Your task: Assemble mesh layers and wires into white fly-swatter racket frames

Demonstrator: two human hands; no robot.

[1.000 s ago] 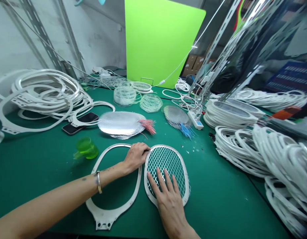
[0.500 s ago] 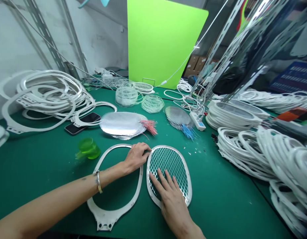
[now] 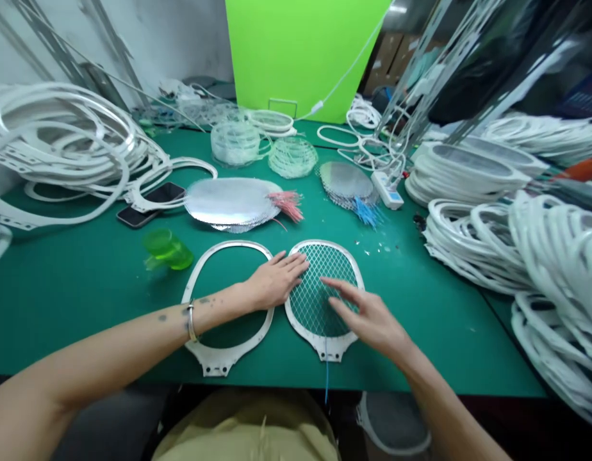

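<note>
My left hand (image 3: pixel 279 278) lies with fingers stretched out across the left rim of a white racket-head frame. Metal lattice mesh (image 3: pixel 322 262) fills that frame (image 3: pixel 326 346), and a blue strand (image 3: pixel 327 378) hangs from its base over the table edge. Over the right part of the mesh is my right hand (image 3: pixel 368 314), thumb and fingers apart, holding nothing; whether its fingertips touch the mesh I cannot tell. Under my left forearm, an open white frame (image 3: pixel 216 363) without mesh lies flat beside the meshed one.
A green cup (image 3: pixel 166 248) lies on its side at left. Behind are stacked mesh sheets (image 3: pixel 229 200) with red strands (image 3: pixel 287 205), smaller mesh discs (image 3: pixel 346 180) with blue strands (image 3: pixel 366 211), and a power strip (image 3: pixel 387 190). White frames pile up at left (image 3: pixel 60 115) and right (image 3: pixel 469 256).
The view has tilted down. My left hand has moved right, from between the frames onto the mesh. My right hand has shifted to the mesh's right side, uncovering the frame's base and blue strand.
</note>
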